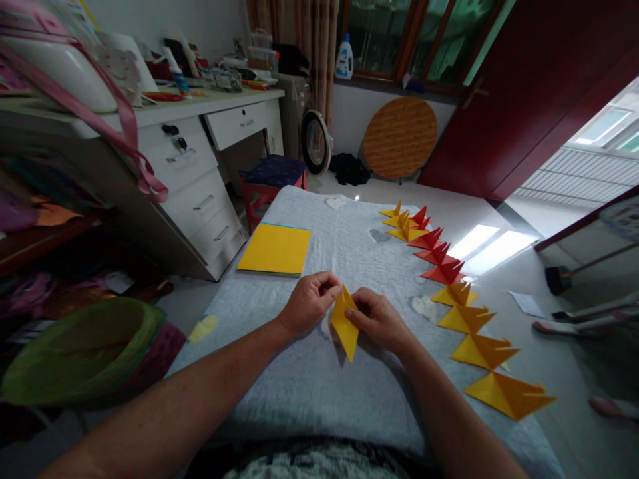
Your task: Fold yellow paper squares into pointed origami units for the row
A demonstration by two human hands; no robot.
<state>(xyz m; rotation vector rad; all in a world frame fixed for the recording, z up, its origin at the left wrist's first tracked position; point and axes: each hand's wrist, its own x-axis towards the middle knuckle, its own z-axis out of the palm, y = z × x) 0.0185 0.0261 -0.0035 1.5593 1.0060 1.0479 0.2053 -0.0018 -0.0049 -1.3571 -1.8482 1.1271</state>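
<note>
Two hands meet in the middle of the view, and both pinch one piece of folded yellow paper [345, 322]. The left hand [308, 303] grips the top left edge with thumb and fingers closed on it. The right hand [380, 320] holds the right side the same way. The paper is lifted just above the surface [299, 392], which is covered with a pale blue-grey cloth. It stands up like a long diamond, with one point up and one point down.

It looks like the fold is part way done. The paper is narrow already, but it does not yet have the little wings that the finished ones have. The next move most likely needs the hands to line up the edges with care, press the crease flat against the cloth, and keep the points sharp.

On the right, a row of finished folded pieces [464, 313] runs from near to far. The near ones are yellow, then come some red ones [439, 263], and yellow again at the far end. To the far left of the hands lies a flat stack of yellow sheets [274, 249], well apart from them.

Further left stands a white desk with drawers [200, 179], full of small things on top. A green bag [80, 349] sits low at the near left.
</note>
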